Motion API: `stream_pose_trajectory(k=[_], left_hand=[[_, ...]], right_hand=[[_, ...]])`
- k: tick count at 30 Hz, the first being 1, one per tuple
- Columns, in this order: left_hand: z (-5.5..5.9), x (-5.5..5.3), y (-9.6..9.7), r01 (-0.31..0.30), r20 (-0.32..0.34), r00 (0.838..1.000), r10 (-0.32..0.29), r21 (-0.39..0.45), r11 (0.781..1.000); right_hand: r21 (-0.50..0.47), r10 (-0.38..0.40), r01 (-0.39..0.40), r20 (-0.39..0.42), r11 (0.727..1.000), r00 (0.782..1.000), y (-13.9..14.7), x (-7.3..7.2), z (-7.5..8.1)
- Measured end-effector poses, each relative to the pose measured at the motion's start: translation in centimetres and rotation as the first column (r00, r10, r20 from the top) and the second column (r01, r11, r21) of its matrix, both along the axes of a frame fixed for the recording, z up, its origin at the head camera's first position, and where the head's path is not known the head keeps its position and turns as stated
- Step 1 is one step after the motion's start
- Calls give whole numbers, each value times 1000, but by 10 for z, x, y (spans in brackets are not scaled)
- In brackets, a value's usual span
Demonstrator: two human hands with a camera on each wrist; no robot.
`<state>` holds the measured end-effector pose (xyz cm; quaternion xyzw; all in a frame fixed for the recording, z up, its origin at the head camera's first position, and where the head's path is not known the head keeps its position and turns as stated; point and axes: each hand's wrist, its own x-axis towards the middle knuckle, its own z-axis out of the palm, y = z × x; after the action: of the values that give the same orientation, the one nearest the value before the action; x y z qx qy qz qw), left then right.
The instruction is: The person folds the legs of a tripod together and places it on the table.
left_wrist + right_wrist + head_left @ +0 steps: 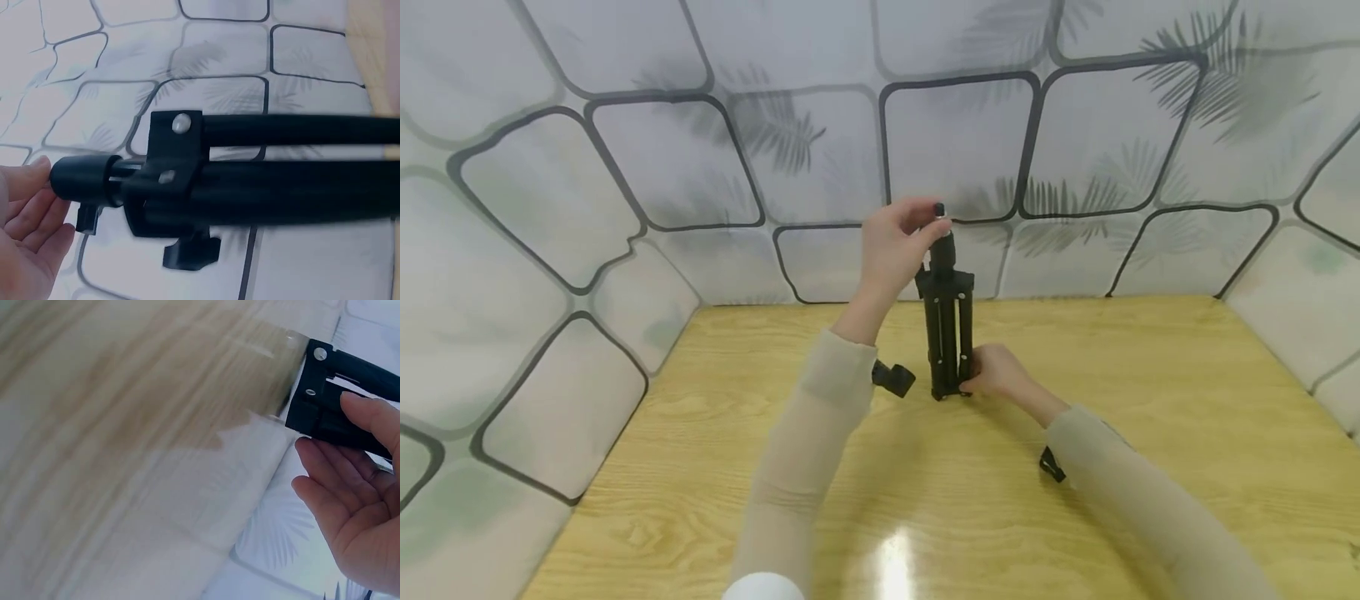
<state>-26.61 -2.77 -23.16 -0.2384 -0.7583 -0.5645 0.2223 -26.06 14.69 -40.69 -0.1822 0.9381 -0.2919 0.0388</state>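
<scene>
A black folded tripod stand is upright in the middle of the head view, its legs together. My left hand pinches the narrow top of its centre post between thumb and fingers. Low on the legs, my right hand grips the stand from the right side. In the left wrist view, fingertips meet the black end collar, and a dark knob juts out from the hub. The right wrist view has thumb and fingers around the leg end bracket. Whether the foot touches the table cannot be told.
On the yellow wood-grain table, a small black part lies beside the left sleeve, partly covered. Another black piece lies by the right sleeve. Patterned pale panels stand behind the table and along its sides.
</scene>
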Motion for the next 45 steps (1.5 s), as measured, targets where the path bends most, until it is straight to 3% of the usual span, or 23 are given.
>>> stream_pose_trajectory(k=[7, 11, 15, 21, 27, 32, 37, 45], left_hand=[[-5, 4, -41, -62, 55, 997, 63, -17, 998], [-14, 9, -67, -101, 117, 987, 110, -79, 992], [-31, 12, -88, -128, 175, 971, 166, -208, 970], [-68, 7, -113, -58, 264, 952, 153, -336, 940], [-108, -3, -129, 27, 338, 928, 160, -488, 873], [-132, -5, -132, 95, 354, 924, 142, -575, 813], [-147, -6, -133, 144, 372, 919, 131, -626, 767], [-159, -7, -132, 148, 341, 928, 148, -704, 695]], right_hand=[[3, -15, 15, -37, 1000, 999, 24, 5, 12], [32, -25, 27, -66, 999, 998, 39, 6, 22], [80, -32, 40, -98, 996, 995, 54, 8, 29], [148, -29, 49, -130, 988, 991, 69, 9, 36], [187, -31, 59, -148, 981, 988, 73, 10, 38], [212, -33, 62, -137, 975, 990, 72, 10, 38], [220, -51, 76, -119, 972, 992, 68, 10, 35], [233, -58, 86, -126, 969, 990, 63, 11, 29]])
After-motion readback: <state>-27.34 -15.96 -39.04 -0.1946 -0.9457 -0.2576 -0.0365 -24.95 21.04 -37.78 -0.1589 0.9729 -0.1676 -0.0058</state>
